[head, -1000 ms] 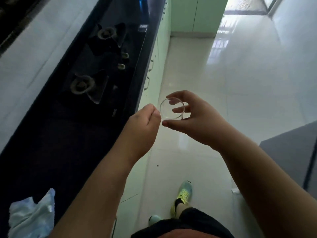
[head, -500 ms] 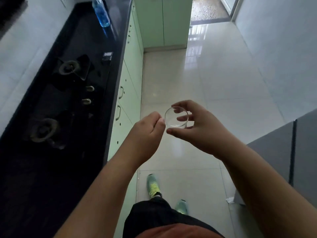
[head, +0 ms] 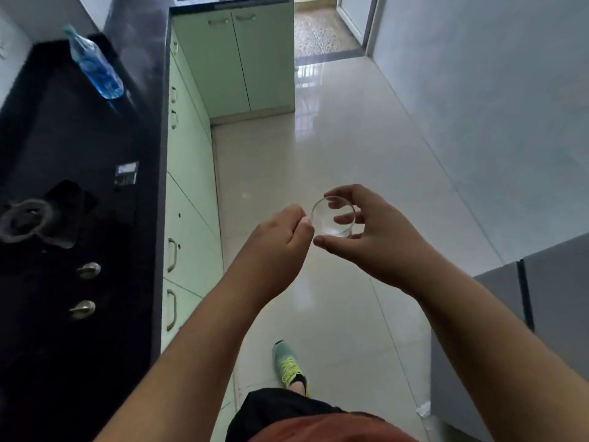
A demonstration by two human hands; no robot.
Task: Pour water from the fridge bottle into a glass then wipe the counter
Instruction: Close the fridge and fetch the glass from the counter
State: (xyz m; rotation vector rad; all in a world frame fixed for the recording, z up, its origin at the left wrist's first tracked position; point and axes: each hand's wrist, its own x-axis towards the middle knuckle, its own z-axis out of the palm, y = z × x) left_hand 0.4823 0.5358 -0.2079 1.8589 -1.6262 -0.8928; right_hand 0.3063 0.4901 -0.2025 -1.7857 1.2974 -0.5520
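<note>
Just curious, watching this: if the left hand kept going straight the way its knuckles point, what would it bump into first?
Most likely the glass, which the right hand holds right beside the left hand. The fingers nearly touch its rim, though whether they already do is unclear from this one view.

The black counter [head: 140, 100] carries a blue water bottle [head: 95, 67] at its far end (standing upright) and a gas hob [head: 47, 224] nearer the person.
</note>
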